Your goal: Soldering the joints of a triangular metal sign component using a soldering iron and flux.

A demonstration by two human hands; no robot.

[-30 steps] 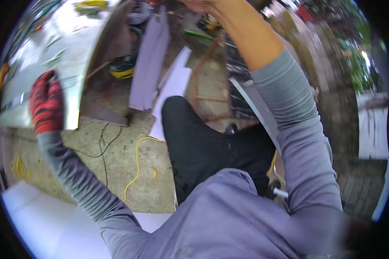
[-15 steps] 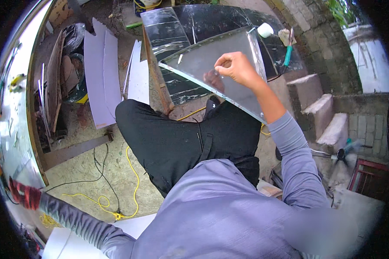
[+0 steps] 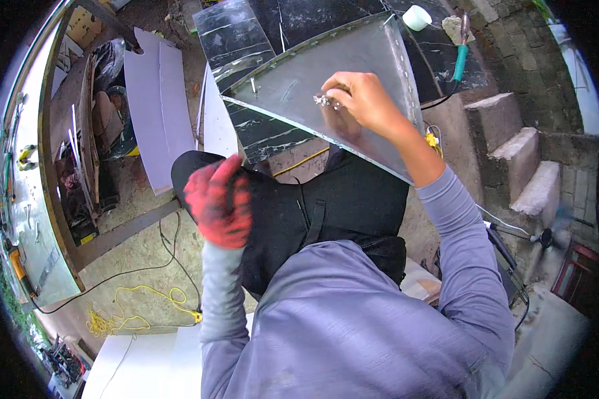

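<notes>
My right hand (image 3: 363, 100), bare, hovers over a grey wedge-shaped metal panel (image 3: 379, 56) with raised, dotted edges. Its fingers are curled together in a pinch. Several small silvery pieces (image 3: 322, 100) cluster at the fingertips; whether they are held or lie on the panel cannot be made out. A short pale piece (image 3: 253, 85) sits near the panel's left corner. My left hand (image 3: 221, 203) wears a red glove and is raised above my left thigh, its fingers smeared by motion. The panel rests on black marbled boards (image 3: 229, 33) and reaches toward my lap.
At the back right are a white cup (image 3: 416, 18) and a teal-handled clamp (image 3: 460, 63) on a cable. Concrete steps (image 3: 512, 143) rise on the right. A workbench (image 3: 43, 226) stands left, with an orange-and-black power tool (image 3: 20, 269). Yellow cord (image 3: 140, 289) crosses the floor.
My left hand has swung from the bench at far left to above my left thigh. Small silvery pieces now show by my right fingertips. The view has shifted slightly.
</notes>
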